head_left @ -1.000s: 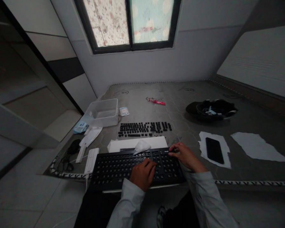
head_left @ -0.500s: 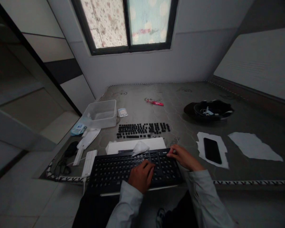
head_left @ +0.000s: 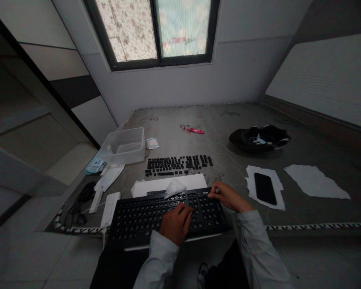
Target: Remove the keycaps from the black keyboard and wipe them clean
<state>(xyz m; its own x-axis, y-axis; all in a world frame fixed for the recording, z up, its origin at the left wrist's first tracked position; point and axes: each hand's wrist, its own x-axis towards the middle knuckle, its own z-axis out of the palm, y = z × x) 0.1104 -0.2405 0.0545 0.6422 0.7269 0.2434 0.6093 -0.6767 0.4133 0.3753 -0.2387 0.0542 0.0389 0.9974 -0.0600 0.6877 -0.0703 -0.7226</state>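
A black keyboard [head_left: 132, 216] with its keycaps off rests tilted across my lap and the front edge of the grey surface. My left hand [head_left: 177, 222] lies over its middle right part, fingers curled and pressed together; whatever they hold, if anything, is hidden. At the keyboard's top right corner, my right hand [head_left: 228, 196] is closed in a pinch, and what lies between thumb and finger is too small to name. A crumpled white tissue [head_left: 175, 188] sits on the keyboard's top edge. Beyond it, black keycaps [head_left: 165, 163] are laid out in rows.
A clear plastic box [head_left: 124, 146] stands at the left behind a white power strip [head_left: 110, 208] and a dark cable [head_left: 75, 214]. To the right are a phone [head_left: 265, 188] on white paper, another paper sheet [head_left: 315, 181] and a black cap [head_left: 258, 138]. A red packet [head_left: 194, 129] lies farther back.
The view has shifted slightly, so everything sits a little farther left. Both hands keep nearly the same places on the keyboard.
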